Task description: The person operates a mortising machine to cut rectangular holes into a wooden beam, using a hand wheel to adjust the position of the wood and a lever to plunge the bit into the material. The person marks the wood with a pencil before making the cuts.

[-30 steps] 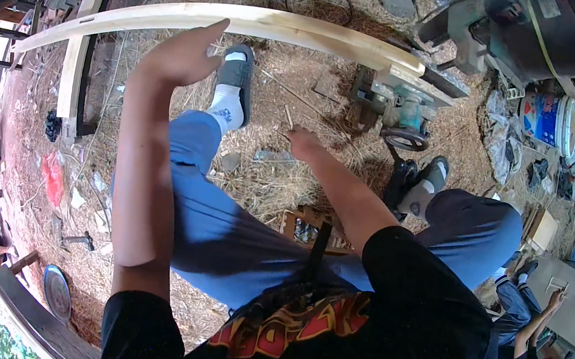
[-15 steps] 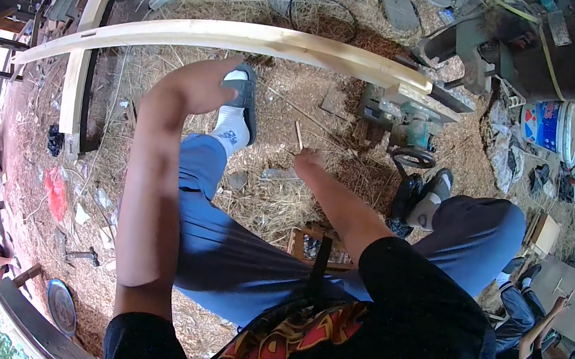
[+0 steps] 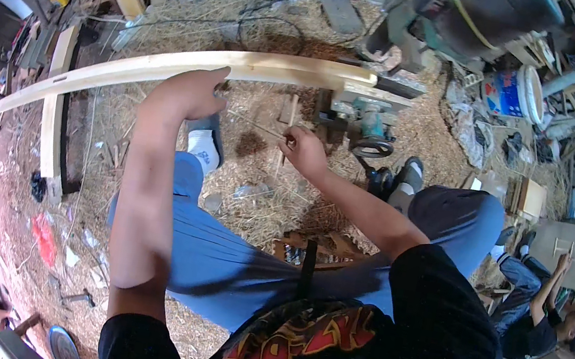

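Long pale beam (image 3: 284, 70): lies crosswise in front of the seated person, bowed-looking through the wide lens; taken as the landmark for all places below.

Left hand (image 3: 183, 93): at the beam's near edge, left of its middle, fingertips overlapping the wood in view. Fingers extended and close together, thumb apart. Cannot tell whether the palm bears on the beam.

Right hand (image 3: 306, 153): on the near side of the beam, apart from it. Thumb and forefinger appear to pinch a thin stick (image 3: 284, 156); other fingers curled. Kind of stick too small to tell.

Judgement on handling: flat left fingers along the beam's edge should steady it without covering its upper face; a light pinch near the stick's end should give finer control than a fist. Support at both beam ends seems worth checking before any pressure.

Beam's left part: crosses over a plank (image 3: 52, 138). Beam's right end: beside a green vise (image 3: 374, 124) with a handwheel.

Farther out: beyond the beam, a dark cord (image 3: 273, 22); right of it, a bucket (image 3: 506, 93); well to its near side, a hammer (image 3: 79, 298).
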Action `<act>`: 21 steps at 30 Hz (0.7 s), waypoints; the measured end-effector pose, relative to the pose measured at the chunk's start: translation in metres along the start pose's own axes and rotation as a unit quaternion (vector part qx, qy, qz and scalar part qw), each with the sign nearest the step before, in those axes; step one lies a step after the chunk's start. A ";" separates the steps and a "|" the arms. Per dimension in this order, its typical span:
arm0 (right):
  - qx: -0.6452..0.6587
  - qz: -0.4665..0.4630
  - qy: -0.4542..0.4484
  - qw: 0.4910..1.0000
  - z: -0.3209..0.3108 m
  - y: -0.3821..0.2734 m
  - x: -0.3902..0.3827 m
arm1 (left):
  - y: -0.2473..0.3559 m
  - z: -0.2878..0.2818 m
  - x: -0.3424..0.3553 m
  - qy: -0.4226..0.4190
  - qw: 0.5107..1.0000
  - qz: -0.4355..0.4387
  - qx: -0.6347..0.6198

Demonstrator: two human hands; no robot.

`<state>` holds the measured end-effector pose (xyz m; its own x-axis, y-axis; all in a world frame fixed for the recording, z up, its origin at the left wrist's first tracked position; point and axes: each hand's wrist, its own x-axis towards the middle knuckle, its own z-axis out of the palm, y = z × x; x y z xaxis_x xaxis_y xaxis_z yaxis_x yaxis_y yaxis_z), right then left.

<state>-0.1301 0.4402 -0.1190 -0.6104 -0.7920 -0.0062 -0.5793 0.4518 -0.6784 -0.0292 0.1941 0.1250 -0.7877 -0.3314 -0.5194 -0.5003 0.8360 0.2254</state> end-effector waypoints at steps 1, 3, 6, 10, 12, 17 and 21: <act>0.078 0.019 0.000 0.997 -0.017 -0.002 0.000 | 0.010 -0.001 0.005 0.004 1.000 0.012 0.002; 0.074 -0.023 0.044 0.996 -0.049 0.013 -0.008 | 0.029 0.001 0.015 0.012 0.998 0.056 0.021; 0.015 -0.049 0.104 0.993 -0.109 -0.005 -0.028 | 0.054 -0.004 0.008 0.003 0.997 0.068 0.033; -0.097 0.030 0.105 0.989 -0.139 0.006 -0.047 | 0.076 -0.005 0.005 -0.001 0.995 0.097 0.022; -0.123 0.056 0.110 0.985 -0.145 0.018 -0.047 | 0.083 -0.002 0.011 0.001 0.994 0.109 0.014; -0.204 -0.015 0.165 0.965 -0.142 0.034 -0.032 | 0.096 0.010 0.031 -0.050 0.992 0.108 0.040; -0.176 0.034 0.165 0.970 -0.145 0.048 -0.026 | 0.099 0.015 0.038 -0.064 0.991 0.105 0.059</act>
<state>-0.2204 0.5422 -0.0446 -0.7593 -0.6073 0.2337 -0.6452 0.6558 -0.3920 -0.1032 0.2712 0.1152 -0.8142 -0.0933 -0.5731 -0.2792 0.9283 0.2455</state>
